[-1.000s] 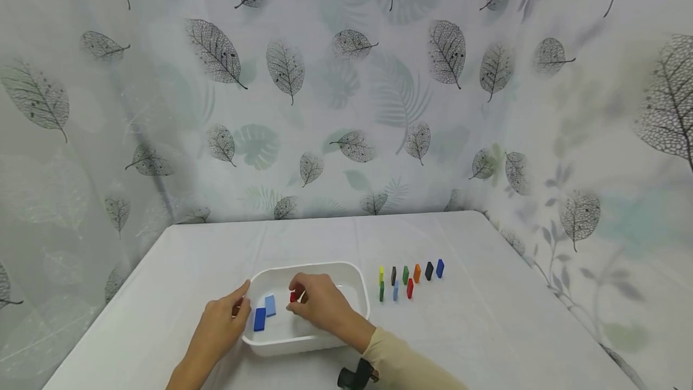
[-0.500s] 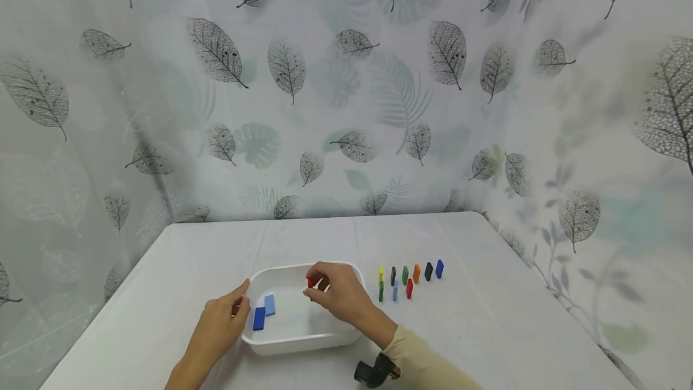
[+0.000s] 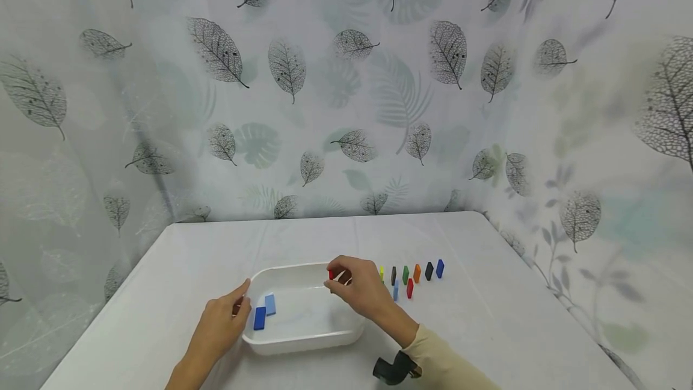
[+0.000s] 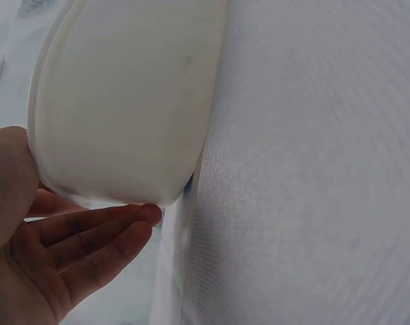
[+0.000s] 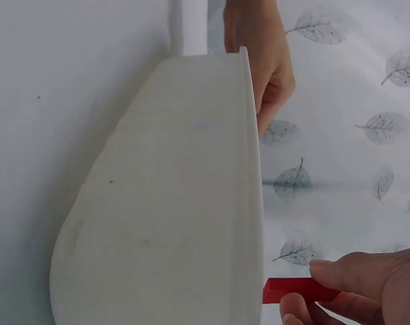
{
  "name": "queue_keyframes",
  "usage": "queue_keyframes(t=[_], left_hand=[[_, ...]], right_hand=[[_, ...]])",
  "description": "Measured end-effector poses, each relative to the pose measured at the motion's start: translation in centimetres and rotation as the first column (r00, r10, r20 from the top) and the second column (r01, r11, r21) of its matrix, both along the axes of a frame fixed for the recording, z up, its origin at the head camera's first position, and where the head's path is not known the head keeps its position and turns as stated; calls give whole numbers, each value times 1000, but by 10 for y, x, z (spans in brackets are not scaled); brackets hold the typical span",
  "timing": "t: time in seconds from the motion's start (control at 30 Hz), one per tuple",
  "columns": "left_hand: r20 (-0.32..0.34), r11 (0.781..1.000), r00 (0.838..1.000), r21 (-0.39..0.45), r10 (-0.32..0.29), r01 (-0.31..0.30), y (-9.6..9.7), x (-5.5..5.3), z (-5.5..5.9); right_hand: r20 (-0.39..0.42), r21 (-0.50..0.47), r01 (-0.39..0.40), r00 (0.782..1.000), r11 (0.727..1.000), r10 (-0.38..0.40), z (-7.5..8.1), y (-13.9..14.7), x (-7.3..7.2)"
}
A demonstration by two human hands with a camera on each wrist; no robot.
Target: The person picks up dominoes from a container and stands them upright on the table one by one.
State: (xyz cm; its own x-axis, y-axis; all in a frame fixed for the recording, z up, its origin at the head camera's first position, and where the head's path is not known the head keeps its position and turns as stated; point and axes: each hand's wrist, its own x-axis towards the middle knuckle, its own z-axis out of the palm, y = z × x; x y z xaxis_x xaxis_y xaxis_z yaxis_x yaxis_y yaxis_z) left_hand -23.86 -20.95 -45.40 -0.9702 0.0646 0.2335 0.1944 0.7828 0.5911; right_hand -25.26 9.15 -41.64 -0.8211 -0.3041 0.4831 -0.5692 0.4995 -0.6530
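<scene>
In the head view my right hand pinches a red domino block between thumb and fingers, over the right part of a white tray. The right wrist view shows this red domino block sticking out from the fingertips beside the tray rim. My left hand holds the tray's left end, its fingers against the outer wall in the left wrist view. Inside the tray lie a dark blue domino and a light blue domino, both flat.
Right of the tray, dominoes stand upright in two rows. The back row includes green, orange, black and blue ones. Light blue and red ones stand in front. My right hand partly hides the leftmost ones.
My right hand has lifted the red domino from the tray's middle and carried it right, towards the right rim. The left hand and the tray have stayed in place.
</scene>
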Motion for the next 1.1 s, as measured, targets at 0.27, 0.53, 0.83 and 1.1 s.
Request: queue_keyframes(t=[0.27,0.53,0.83,1.1], left_hand=[[2,1000,1000,-7,6,-6,1,0,1],[-1,1000,1000,-12,2,-3,1,-1,1],[3,1000,1000,3,2,-2,2,1,-1],[-18,1000,1000,-9,3,-3,1,1,0]], right_hand=[[-7,5,56,998,998,-55,3,22,2],[3,-15,147,989,989,-147,3,49,3],[24,-10,238,971,971,-237,3,79,6],[39,6,296,954,955,-296,2,106,7]])
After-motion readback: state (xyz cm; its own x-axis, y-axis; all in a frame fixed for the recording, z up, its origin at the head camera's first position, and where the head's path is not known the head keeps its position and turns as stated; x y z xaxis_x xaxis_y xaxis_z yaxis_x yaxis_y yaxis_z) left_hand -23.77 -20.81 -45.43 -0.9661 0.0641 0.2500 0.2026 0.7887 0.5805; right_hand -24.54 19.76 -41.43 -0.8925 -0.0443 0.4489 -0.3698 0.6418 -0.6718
